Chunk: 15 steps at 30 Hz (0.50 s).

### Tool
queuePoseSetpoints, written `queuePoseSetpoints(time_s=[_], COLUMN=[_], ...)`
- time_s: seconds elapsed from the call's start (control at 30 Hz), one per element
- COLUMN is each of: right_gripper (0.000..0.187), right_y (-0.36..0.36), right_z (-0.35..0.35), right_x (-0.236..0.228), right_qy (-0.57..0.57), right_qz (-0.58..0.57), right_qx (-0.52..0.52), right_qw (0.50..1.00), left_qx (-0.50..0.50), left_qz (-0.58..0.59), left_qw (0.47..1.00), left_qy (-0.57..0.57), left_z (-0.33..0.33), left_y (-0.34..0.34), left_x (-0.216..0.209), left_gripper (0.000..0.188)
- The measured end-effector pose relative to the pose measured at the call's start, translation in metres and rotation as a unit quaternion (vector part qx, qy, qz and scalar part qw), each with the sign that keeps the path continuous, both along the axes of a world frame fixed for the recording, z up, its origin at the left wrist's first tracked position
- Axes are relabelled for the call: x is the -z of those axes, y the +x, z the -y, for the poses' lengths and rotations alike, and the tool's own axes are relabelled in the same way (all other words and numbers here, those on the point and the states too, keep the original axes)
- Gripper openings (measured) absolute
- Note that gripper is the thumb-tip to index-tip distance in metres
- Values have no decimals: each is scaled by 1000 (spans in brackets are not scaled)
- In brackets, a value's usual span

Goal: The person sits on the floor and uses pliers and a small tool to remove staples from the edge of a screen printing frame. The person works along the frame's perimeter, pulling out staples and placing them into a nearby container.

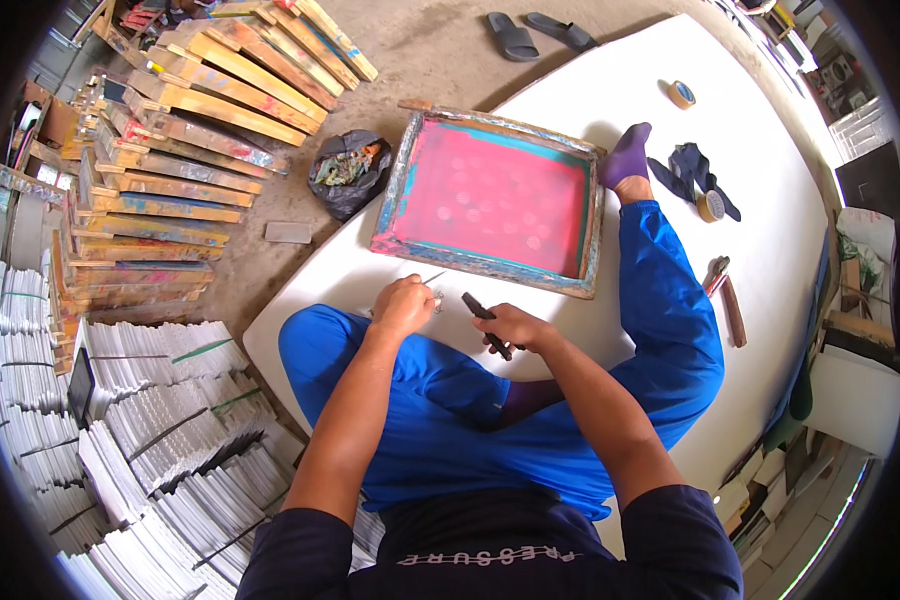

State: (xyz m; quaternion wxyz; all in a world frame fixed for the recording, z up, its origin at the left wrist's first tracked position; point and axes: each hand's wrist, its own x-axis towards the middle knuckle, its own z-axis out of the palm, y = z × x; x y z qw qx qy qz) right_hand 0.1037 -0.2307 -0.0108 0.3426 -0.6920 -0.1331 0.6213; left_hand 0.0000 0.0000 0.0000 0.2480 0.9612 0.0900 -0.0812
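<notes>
My left hand (405, 305) is closed in a pinch, with a thin pointed metal sliver (433, 277) sticking out past the fingers. Small shiny bits lie just beside it, too small to name. To its right, my right hand (518, 328) is wrapped round a slim black tool (476, 306), held slantwise; its exact kind cannot be made out. The two hands are apart, above my lap in blue trousers (440, 375). Just beyond them a silk-screen frame (480, 279) lies on the white board, its wooden rim paint-stained and its mesh pink with a turquoise border.
The white board (760, 150) carries tape rolls (681, 94), dark cloth (688, 172) and a red-handled tool (717, 272) beside a wooden bar (734, 312). A black bag of scraps (351, 172) stands left. Wooden frames (175, 210) and white paper stacks (160, 400) line the left side.
</notes>
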Motion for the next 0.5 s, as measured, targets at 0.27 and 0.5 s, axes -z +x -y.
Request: queuePoseSetpoints(time_s=[0.27,0.5], right_gripper=[51,57], right_y=[30,41], right_z=[9,3], right_x=[-11,-16], right_qy=[-30,-21], right_qz=[-39,-86], right_qx=[149,193], right_qw=[988,977], left_qx=[-41,-30], left_qz=[-22,-42], left_qw=[999,999], left_qy=[-11,-15], left_z=[4,8], left_y=[8,14], left_x=[12,13], left_gripper=[28,29])
